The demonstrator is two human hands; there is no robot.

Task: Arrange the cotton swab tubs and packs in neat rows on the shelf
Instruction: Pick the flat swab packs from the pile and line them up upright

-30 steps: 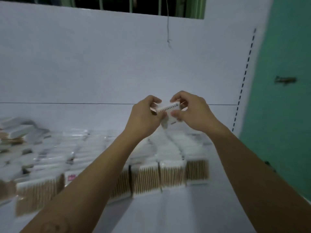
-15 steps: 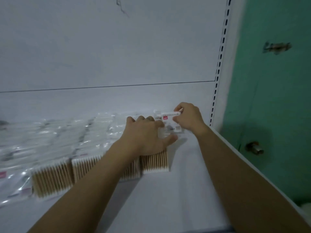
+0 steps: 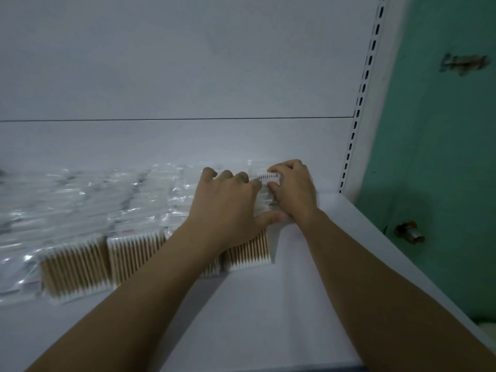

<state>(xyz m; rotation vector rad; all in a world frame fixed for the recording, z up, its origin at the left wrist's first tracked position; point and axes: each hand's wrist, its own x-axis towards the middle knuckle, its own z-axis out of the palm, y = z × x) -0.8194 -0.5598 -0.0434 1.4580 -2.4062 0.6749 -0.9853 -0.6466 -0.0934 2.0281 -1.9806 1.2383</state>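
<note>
The right hand [image 3: 292,191] pinches a cotton swab pack [image 3: 268,179] near the shelf's [image 3: 268,304] back right corner. The left hand [image 3: 225,208] lies flat on the neighbouring packs [image 3: 134,253]. Best set it down square, flush with their edges.

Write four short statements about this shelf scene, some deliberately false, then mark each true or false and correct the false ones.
1. The left hand lies spread on top of the swab packs. True.
2. The right hand holds nothing. False: it pinches a small pack of swabs at the back of the row.
3. The swab packs cover the shelf up to its right edge. False: bare shelf shows to the right of the last pack.
4. A slotted upright stands at the back right corner of the shelf. True.
</note>
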